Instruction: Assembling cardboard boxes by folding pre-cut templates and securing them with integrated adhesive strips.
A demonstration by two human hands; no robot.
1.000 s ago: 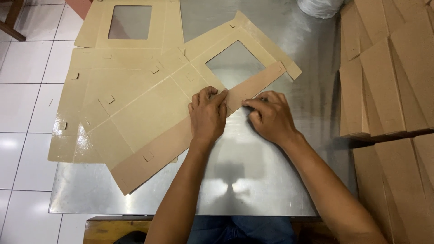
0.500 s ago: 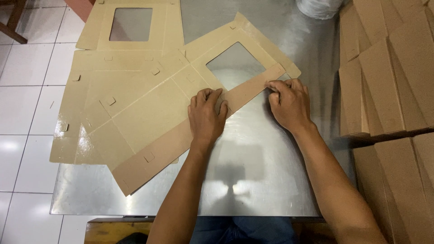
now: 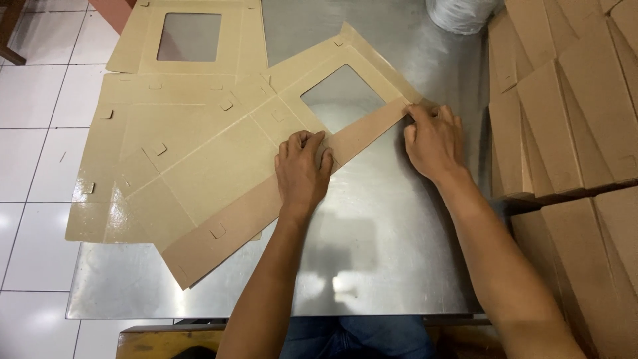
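While my left hand (image 3: 302, 174) lies flat with its fingers (image 3: 297, 143) spread, gripping nothing, it presses on the folded flap of the flat cardboard box blank (image 3: 219, 173) spread across the steel worktop (image 3: 372, 252). My right hand (image 3: 432, 143) rests at the flap's far end, fingers bent and pinching the corner just beside the clear window cutout (image 3: 342, 96). A second windowed blank (image 3: 189, 36) lies beyond it, and stacks of folded cartons (image 3: 571, 113) stand to my right.
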